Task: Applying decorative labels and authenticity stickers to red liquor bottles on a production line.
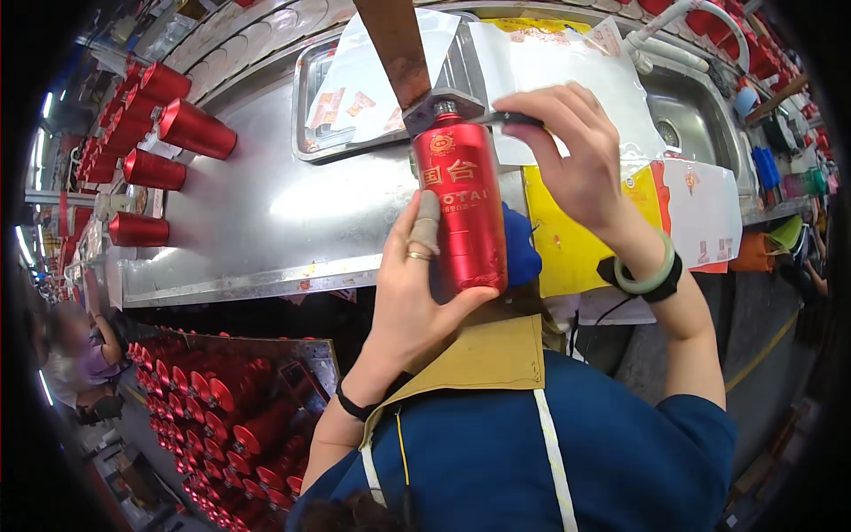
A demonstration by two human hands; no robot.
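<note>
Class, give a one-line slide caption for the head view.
Left hand grips a red bottle while right hand works at its top, over a steel table.

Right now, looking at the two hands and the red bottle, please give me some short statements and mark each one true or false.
1. The left hand grips the red bottle around its lower body. True.
2. The right hand rests on the blue cloth. False: it is up at the bottle's top, beside the metal tool that sits over the neck.
3. More red bottles stand on the steel worktable. True.
4. The right wrist is bare. False: it wears a pale green bangle.
5. The held bottle is blue. False: it is red with gold marks.
</note>
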